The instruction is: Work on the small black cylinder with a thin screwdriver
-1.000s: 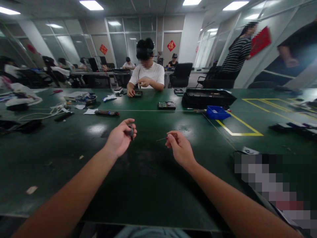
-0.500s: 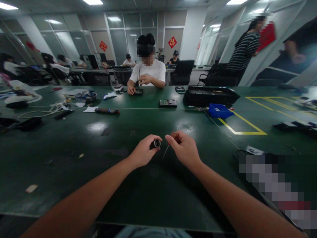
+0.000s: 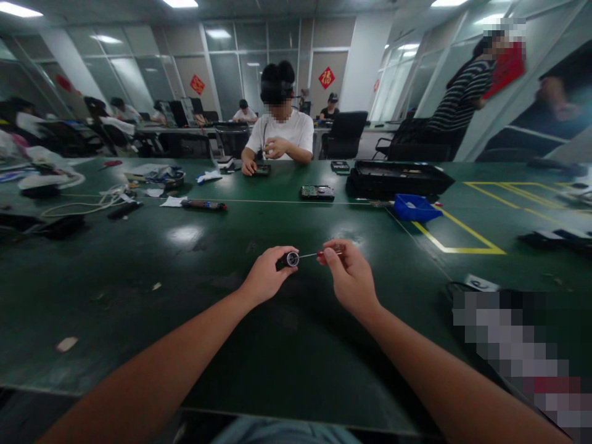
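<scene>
My left hand (image 3: 268, 274) is closed round a small black cylinder (image 3: 291, 259), whose round, silver-rimmed end faces me. Between the fingers of my right hand (image 3: 349, 271) is a screwdriver (image 3: 322, 253) with a reddish handle and a thin metal shaft. The shaft points left, and its tip meets or nearly meets the rim of the cylinder; I cannot tell whether it touches. Both hands are raised over the green table (image 3: 259, 357). My left fingers hide most of the cylinder's body.
Ahead lie a hard drive (image 3: 317, 193), a black tray (image 3: 400, 179) and a blue bin (image 3: 416, 208). A dark tool (image 3: 203, 205) and a white cable (image 3: 99, 206) are at the left. Across the table sits a person (image 3: 280, 132) handling a circuit board.
The screwdriver has swung from pointing down to nearly level, its tip now at the cylinder's rim. My right hand has shifted slightly right. The view has turned a little left.
</scene>
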Tool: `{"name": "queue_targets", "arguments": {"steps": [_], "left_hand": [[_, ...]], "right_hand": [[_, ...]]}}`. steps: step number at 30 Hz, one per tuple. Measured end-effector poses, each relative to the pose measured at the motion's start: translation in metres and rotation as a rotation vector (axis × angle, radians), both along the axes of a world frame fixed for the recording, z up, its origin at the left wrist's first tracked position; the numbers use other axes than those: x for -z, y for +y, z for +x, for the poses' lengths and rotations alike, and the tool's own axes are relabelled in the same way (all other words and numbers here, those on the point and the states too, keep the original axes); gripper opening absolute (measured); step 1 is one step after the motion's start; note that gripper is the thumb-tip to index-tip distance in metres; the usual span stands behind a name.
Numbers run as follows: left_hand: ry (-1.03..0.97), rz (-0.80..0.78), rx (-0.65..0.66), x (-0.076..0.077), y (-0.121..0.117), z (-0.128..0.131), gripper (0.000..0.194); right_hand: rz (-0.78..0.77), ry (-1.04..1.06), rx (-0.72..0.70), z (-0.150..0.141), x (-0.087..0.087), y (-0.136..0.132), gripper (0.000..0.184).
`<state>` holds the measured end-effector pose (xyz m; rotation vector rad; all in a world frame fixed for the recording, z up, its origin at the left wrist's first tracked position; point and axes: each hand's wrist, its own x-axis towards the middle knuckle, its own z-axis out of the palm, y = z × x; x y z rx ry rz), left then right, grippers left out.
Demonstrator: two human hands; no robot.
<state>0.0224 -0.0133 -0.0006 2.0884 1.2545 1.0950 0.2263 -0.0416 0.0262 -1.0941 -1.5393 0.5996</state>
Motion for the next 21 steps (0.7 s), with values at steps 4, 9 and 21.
{"name": "queue_targets", "arguments": {"steps": [4,9,21], "left_hand": [[-0.001,-0.009,0.007,-0.001,-0.001,-0.001,0.037],[-0.014,-0.015,0.019,0.0,-0.001,-0.002,0.037],[-0.025,-0.015,0.012,0.004,0.003,-0.005,0.037]], "right_hand": [[-0.013,-0.024,0.017,0.0,-0.004,0.0,0.022],[-0.008,-0.27,0.175,0.002,-0.012,-0.003,0.038],[0.082,-0.353,0.072,0.004,-0.01,-0.004,0.023]]}}
